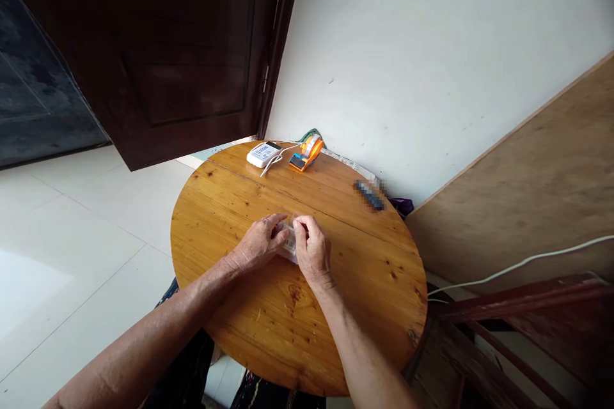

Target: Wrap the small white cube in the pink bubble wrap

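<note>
Between my two hands, a small flat white packet point(289, 245) with dark print and a clear plastic-looking edge lies on the round wooden table point(211, 204). Its far part is mostly hidden by fingers. My left hand point(263, 239) grips the packet from the left, thumb across its top and fingers curled along the far side. Thumb and fingers of my right hand point(313, 246) are pinched together at the packet's far right edge. A sliver of something see-through shows by those fingertips, too small to make out.
Toward the table's far edge sit a white box point(263, 154) with a white cable and an orange tape dispenser point(307, 153). A blurred dark object point(369, 195) lies far right. Beyond are a dark door point(192, 64), a white wall point(407, 64) and a plywood board point(518, 204).
</note>
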### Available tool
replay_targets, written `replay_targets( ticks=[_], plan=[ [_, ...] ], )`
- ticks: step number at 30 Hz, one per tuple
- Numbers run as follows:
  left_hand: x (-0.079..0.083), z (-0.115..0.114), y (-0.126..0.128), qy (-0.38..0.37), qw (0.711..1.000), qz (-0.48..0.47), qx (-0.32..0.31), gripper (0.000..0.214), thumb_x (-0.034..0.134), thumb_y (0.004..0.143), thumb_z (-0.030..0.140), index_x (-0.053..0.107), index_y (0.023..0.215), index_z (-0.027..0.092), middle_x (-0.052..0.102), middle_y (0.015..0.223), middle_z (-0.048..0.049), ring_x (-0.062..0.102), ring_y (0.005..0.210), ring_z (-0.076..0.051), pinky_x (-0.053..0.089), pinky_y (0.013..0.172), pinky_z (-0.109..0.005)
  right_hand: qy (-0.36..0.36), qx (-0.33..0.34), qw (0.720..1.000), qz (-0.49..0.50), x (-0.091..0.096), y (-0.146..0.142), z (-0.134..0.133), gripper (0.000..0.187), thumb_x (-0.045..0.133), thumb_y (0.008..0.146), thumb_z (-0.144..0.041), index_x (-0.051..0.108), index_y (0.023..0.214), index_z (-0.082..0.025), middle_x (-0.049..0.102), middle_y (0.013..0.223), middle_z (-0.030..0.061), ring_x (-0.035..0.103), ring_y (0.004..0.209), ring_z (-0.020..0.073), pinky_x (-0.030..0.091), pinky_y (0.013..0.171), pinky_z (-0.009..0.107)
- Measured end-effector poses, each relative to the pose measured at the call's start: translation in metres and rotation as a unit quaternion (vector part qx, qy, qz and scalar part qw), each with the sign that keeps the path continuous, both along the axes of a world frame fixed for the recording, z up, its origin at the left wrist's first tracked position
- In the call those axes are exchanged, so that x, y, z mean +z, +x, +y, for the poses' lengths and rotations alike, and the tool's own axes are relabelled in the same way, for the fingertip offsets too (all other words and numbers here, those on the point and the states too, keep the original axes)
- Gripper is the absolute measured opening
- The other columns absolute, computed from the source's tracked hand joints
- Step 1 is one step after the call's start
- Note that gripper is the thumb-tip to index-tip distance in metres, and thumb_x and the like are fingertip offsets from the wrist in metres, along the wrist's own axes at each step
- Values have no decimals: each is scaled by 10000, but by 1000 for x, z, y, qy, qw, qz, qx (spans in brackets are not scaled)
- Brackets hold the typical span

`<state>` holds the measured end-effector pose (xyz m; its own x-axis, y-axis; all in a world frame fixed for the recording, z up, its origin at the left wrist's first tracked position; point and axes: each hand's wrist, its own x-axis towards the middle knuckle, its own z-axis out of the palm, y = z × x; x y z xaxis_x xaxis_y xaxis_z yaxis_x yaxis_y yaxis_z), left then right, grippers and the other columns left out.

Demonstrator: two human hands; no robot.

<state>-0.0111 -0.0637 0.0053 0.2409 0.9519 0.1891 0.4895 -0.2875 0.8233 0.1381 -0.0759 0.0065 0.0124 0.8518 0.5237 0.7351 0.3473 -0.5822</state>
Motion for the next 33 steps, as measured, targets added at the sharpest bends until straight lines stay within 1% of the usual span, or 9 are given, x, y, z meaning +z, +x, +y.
replay_targets(
  ticks=[3, 7, 10, 16, 21, 25, 27, 30, 33],
  plan=[
    [-3, 0, 0, 47, 999, -6, 24, 412, 543, 833, 262, 623, 1215, 129, 631, 885, -54, 577, 783, -171, 491, 769, -295, -10, -2, 1000, 0, 0, 0, 1, 238, 417, 953, -344, 600, 860, -221, 710, 813, 51, 631, 724, 187, 432, 677, 267],
    [-3, 0, -1, 58, 997, -45, 3, 271, 537, 826, 226, 668, 1058, 178, 620, 973, -60, 584, 824, -160, 484, 735, -265, -23, 1, 1000, -3, 3, -1, 0, 241, 407, 957, -341, 602, 883, -219, 710, 844, 58, 626, 736, 191, 426, 674, 269],
    [-2, 0, -1, 24, 998, -58, 3, 195, 553, 811, 225, 672, 955, 173, 602, 903, -39, 569, 777, -148, 471, 706, -257, -31, 3, 999, 10, 5, -1, -1, 241, 407, 959, -353, 601, 893, -226, 706, 849, 47, 619, 731, 188, 426, 671, 269],
    [-3, 3, -1, -47, 993, -105, 0, 193, 565, 794, 226, 655, 945, 147, 566, 753, 10, 521, 670, -121, 432, 648, -236, -29, 18, 999, 37, 6, 0, -4, 242, 417, 959, -359, 604, 874, -230, 700, 868, 38, 626, 789, 187, 447, 721, 270],
    [-2, 4, 0, -62, 991, -117, 8, 173, 567, 784, 236, 658, 900, 145, 559, 722, 18, 505, 654, -115, 418, 639, -230, -28, 61, 997, 28, 9, 4, -10, 202, 442, 952, -310, 625, 918, -231, 700, 914, 48, 640, 853, 190, 470, 771, 279],
    [0, 4, 0, -68, 990, -122, 6, 177, 579, 770, 255, 661, 878, 140, 590, 754, 3, 515, 673, -116, 404, 621, -220, -19, 109, 994, 13, 12, 7, -14, 193, 449, 947, -263, 636, 905, -236, 692, 942, 54, 645, 902, 190, 483, 815, 287],
    [1, 3, -1, -89, 985, -150, 4, 193, 581, 764, 274, 656, 873, 134, 595, 744, 1, 516, 662, -114, 398, 595, -211, -14, 122, 992, 15, 13, 8, -14, 195, 451, 945, -248, 642, 902, -237, 691, 955, 59, 645, 917, 190, 490, 826, 292],
    [3, 4, -3, -147, 966, -212, -13, 242, 555, 766, 316, 649, 874, 122, 562, 664, 17, 489, 590, -104, 378, 540, -205, -6, 137, 990, 12, 15, 9, -15, 194, 467, 935, -233, 657, 896, -234, 693, 953, 60, 647, 917, 187, 498, 838, 299],
    [4, 5, -4, -166, 960, -224, -14, 265, 546, 753, 328, 655, 866, 115, 547, 628, 26, 469, 555, -98, 371, 523, -205, -5, 146, 989, 1, 17, 13, -16, 188, 496, 918, -240, 682, 892, -228, 704, 972, 68, 658, 926, 192, 509, 845, 307]
  ],
)
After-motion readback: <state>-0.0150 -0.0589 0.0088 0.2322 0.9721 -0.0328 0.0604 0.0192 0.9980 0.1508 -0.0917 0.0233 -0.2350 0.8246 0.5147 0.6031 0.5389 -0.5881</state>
